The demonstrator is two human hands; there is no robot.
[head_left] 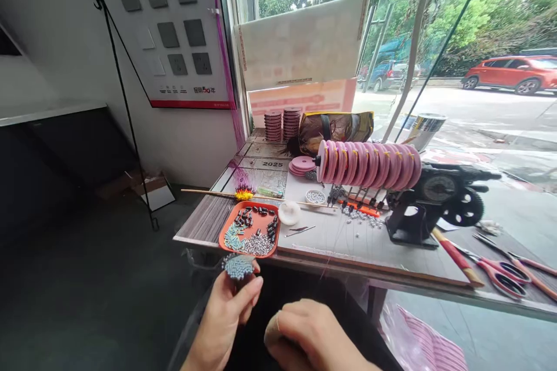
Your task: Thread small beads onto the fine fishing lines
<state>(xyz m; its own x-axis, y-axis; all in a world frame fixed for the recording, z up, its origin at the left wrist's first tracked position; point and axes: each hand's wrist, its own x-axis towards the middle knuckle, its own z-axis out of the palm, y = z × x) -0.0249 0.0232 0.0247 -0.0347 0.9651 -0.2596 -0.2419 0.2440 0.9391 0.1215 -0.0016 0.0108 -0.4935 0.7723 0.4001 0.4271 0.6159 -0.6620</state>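
Note:
My left hand (226, 313) is closed around a bunch of small pale blue tubes (238, 266), held upright just below the table's front edge. Beside it, my right hand (308, 333) is curled into a loose fist low in front of me, with thumb and fingers pressed together; what they pinch is too small to make out. An orange tray (226, 231) right above my left hand holds several black, blue and silver small parts.
On the table (209, 217) stand a row of pink line spools (369, 163) on a black winding machine (435, 200), stacked pink discs (302, 165), a white cup of beads (315, 197), a thin stick (209, 192) and red scissors (500, 275). Glass window behind.

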